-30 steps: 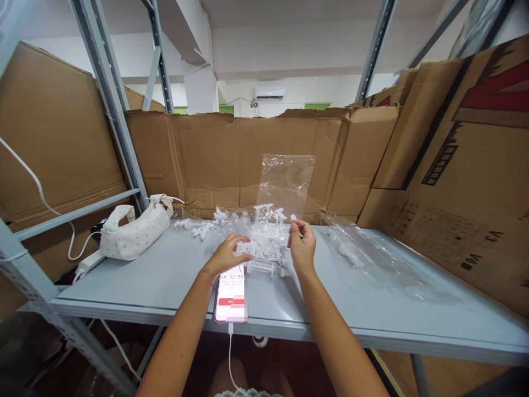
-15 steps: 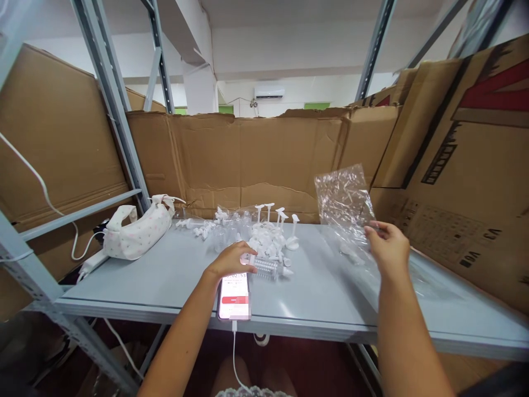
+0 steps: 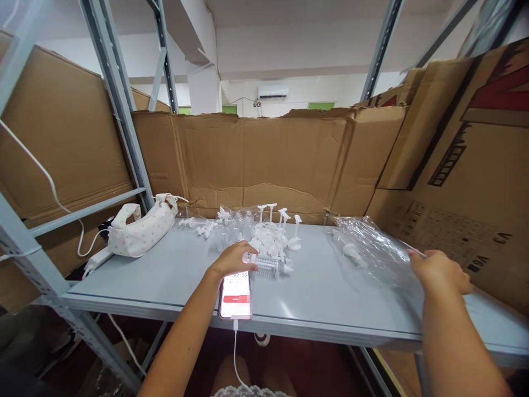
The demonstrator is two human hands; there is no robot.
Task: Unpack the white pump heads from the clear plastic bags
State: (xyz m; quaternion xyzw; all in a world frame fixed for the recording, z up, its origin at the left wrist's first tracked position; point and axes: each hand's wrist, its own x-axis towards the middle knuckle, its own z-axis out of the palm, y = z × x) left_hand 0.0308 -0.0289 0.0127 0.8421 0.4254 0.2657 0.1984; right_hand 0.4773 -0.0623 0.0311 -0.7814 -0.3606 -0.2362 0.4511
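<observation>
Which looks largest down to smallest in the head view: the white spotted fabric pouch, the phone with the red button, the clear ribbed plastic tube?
1. White spotted fabric pouch, though it lies farther back.
2. Phone with the red button, nearest the camera, so perhaps flattered.
3. Clear ribbed plastic tube by the left hand.

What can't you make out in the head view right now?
- Left hand: its fingertips cover one end of the clear ribbed part; grip unclear.
- Right hand: whether it pinches the clear plastic bags or rests on them.
- Phone: screen partly blurred, top edge under the hand.
- White plastic pieces: too small to count.
</observation>
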